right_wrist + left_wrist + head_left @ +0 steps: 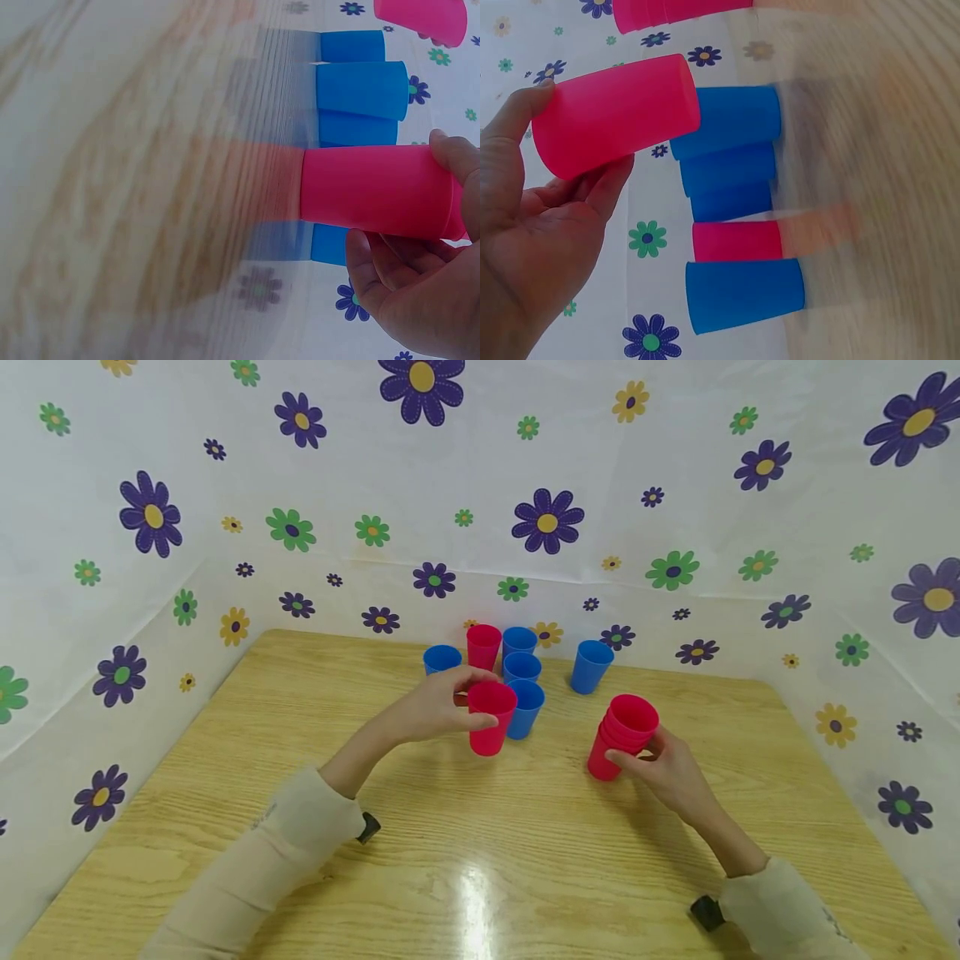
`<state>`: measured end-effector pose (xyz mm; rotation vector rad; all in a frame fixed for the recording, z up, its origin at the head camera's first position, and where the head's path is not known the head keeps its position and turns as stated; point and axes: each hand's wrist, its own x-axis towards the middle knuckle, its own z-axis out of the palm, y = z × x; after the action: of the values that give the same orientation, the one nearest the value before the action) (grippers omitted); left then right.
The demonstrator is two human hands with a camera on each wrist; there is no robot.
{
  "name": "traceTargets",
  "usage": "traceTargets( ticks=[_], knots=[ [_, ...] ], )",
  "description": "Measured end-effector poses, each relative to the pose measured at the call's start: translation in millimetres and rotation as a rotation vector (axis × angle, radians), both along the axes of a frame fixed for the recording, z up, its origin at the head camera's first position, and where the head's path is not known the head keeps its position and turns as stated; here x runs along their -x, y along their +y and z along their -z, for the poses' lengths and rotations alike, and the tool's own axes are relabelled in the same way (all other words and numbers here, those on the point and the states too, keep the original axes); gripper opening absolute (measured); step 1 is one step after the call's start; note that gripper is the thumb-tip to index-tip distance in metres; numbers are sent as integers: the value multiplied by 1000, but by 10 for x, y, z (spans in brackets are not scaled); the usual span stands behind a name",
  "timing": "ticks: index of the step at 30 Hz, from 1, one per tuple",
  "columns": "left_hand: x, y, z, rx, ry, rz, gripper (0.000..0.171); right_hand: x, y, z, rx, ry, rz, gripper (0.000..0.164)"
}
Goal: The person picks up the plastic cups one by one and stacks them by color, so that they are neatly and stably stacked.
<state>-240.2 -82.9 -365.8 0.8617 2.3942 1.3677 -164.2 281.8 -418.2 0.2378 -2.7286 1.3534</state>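
My left hand (438, 708) holds a single red cup (487, 727) by its upper part, thumb on the near side. The left wrist view shows this cup (619, 112) raised off the table. To the right, my right hand (678, 777) grips a short stack of nested red cups (617, 747). Its base meets the tabletop in the right wrist view, where the lower cup (375, 187) hides part of a blue cup. Just behind the left hand stand another red cup (483, 647) and a blue cup (442, 657), partly covered by that hand.
Three blue cups stand in a row front to back, the nearest one (527, 710) beside the raised red cup. A separate blue cup (592, 667) stands farther right. The wooden table (420, 860) meets a flower-patterned cloth (337, 560) at the back and sides.
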Motion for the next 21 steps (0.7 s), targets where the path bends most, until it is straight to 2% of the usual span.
traceTargets(
  ticks=[5, 13, 17, 21],
  knots=[
    [-86, 88, 29, -8, -19, 35, 66, 1, 2, -5, -6, -4, 2, 59],
    [-170, 255, 25, -102, -35, 138, 66, -2, -6, -10, -6, -8, 6, 58],
    [-195, 321, 5, -99, -35, 141, 65, -7, -11, -17, -3, -13, 6, 57],
    [-211, 383, -14, -68, -25, 117, 66, -6, -10, -27, -5, -11, 4, 57]
  ],
)
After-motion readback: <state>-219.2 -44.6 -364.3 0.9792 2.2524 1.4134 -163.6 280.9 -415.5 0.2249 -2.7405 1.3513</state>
